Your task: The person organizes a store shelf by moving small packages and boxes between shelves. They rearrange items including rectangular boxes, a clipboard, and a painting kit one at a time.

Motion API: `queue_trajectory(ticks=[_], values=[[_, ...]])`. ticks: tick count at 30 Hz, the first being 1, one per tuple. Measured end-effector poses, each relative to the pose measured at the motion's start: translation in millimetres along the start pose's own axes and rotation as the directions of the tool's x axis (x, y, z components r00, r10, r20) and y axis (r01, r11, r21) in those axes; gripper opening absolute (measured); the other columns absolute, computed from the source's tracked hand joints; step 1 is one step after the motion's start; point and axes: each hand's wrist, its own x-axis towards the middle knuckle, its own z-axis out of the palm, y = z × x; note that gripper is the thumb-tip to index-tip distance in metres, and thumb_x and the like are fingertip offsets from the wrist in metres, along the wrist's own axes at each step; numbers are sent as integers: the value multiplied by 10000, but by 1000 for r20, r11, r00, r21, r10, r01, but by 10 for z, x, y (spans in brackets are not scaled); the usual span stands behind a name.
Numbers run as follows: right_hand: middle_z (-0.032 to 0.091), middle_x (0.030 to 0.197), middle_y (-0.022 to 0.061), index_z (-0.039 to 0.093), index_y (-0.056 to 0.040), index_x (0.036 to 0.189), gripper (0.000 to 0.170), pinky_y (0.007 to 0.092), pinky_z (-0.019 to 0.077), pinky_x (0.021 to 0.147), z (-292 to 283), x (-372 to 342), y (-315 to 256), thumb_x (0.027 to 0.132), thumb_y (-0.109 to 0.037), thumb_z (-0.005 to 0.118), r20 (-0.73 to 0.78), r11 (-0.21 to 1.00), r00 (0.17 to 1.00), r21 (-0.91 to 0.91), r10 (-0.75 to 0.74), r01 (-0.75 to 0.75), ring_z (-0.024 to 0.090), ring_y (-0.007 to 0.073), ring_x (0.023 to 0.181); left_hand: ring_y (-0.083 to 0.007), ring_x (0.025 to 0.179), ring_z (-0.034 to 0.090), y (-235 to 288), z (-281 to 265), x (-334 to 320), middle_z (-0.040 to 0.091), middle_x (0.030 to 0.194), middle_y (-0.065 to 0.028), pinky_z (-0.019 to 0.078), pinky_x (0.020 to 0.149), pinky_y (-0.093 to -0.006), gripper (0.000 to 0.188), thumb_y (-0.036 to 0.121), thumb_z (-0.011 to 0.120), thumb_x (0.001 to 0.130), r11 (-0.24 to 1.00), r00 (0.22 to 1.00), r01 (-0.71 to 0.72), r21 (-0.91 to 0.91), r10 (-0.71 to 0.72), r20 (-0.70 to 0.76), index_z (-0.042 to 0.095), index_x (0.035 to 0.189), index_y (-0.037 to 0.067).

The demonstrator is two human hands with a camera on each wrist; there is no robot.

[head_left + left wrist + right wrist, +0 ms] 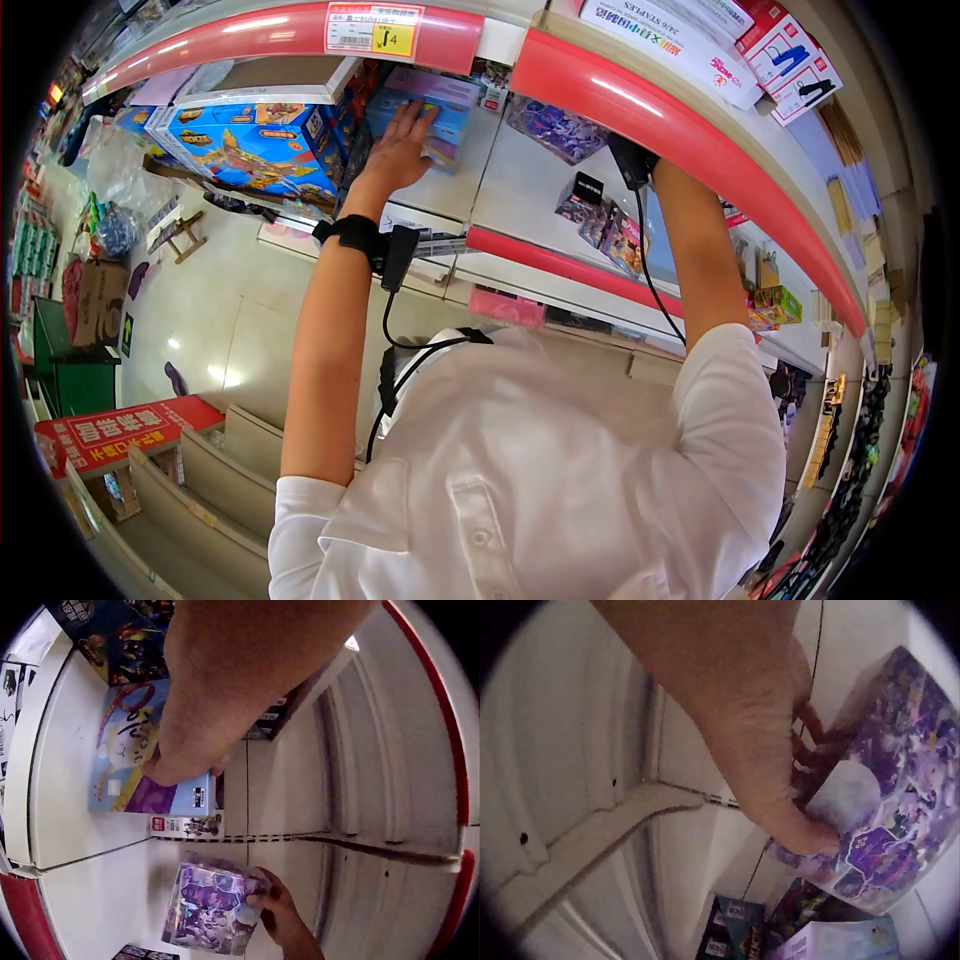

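My left hand (pixel 400 148) lies on a light blue box (pixel 455 120) on the shelf, its fingers stretched over the top. In the left wrist view, that box (pixel 120 780) shows a yellow and purple band, with the hand covering its right part. My right hand (pixel 772 772) grips a purple patterned box (pixel 907 780) by its side, thumb on the printed face and fingers round the edge. From the head view, the shelf above hides most of the right hand, while the purple box (pixel 557 130) sticks out to its left.
A large blue toy box (pixel 250 150) stands left of the left hand. Small boxes (pixel 590 205) sit on the shelf below the purple box. A red-edged upper shelf (pixel 690 130) overhangs the right arm. Behind the boxes is a white back panel (pixel 289 772).
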Motion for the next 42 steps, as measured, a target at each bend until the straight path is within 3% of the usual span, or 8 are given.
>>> queue_trajectory(ticks=[12, 18, 22, 29, 30, 34, 38, 42], values=[[479, 1249, 167, 435, -23, 1260, 756, 344, 413, 912, 745, 346, -445, 661, -384, 723, 425, 894, 890, -315, -167, 318, 470, 287, 1133, -309, 1340, 174, -34, 30, -24, 192, 1452, -97, 299, 1025, -452, 797, 123, 643, 692, 1000, 1000, -18, 16, 18, -10, 256, 1381, 227], [500, 1220, 184, 404, -23, 1287, 846, 331, 397, 912, 856, 320, -164, 604, -384, 747, 283, 864, 952, -444, -117, 238, 488, 281, 1107, -302, 1343, 162, -12, 4, -46, 193, 1452, -93, 300, 1023, -455, 798, 124, 653, 697, 1000, 1000, -10, 3, 10, -4, 257, 1381, 232], [556, 1075, 116, 435, -23, 1235, 746, 308, 420, 825, 755, 57, -360, 595, -229, 758, 485, 964, 874, -239, 14, 117, 529, 217, 970, -292, 1348, 147, -19, -1, -65, 184, 1456, -89, 303, 1020, -453, 800, 123, 654, 695, 1000, 1000, -14, -6, 14, -1, 257, 1381, 233], [549, 1120, 117, 378, -34, 1326, 803, 271, 415, 767, 1052, 62, -126, 663, -338, 713, 539, 999, 841, -7, 36, -39, 517, 176, 927, -296, 1347, 148, -25, 8, -35, 186, 1453, -98, 286, 1031, -436, 794, 134, 656, 701, 999, 999, -34, -5, 34, 1, 256, 1383, 211], [511, 1210, 146, 329, -56, 1367, 845, 274, 403, 824, 1038, 35, -318, 680, -388, 693, 660, 992, 741, -66, 123, -105, 508, 200, 1017, -297, 1346, 149, -27, 9, -45, 190, 1451, -103, 281, 1034, -433, 791, 137, 656, 702, 999, 999, -43, -16, 43, -10, 259, 1383, 203], [421, 1314, 188, 336, -57, 1363, 848, 292, 342, 946, 1166, 19, -430, 671, -411, 675, 688, 978, 702, -62, 185, -198, 413, 260, 1202, -321, 1302, 254, 10, -5, -96, 273, 1409, -131, 305, 1019, -427, 660, 145, 645, 720, 994, 987, -89, -61, 80, -138, 368, 1319, 142], [388, 1338, 196, 325, -60, 1368, 840, 323, 324, 982, 1132, -12, -391, 692, -440, 646, 687, 976, 714, 30, 136, -214, 401, 268, 1212, -346, 1106, 482, 244, -83, -305, 440, 1274, -156, 420, 888, -435, 400, 155, 619, 771, 949, 936, -163, -271, 61, -348, 496, 1140, 60], [377, 1354, 181, 326, -81, 1371, 814, 314, 320, 990, 1176, -25, -313, 716, -449, 638, 597, 981, 782, -43, 177, -190, 387, 268, 1232, -263, 1081, 513, 375, 266, -515, 475, 1221, -165, 445, 862, -360, 491, 204, 634, 798, 576, 975, 70, -814, -213, -67, 447, 1210, 16]])
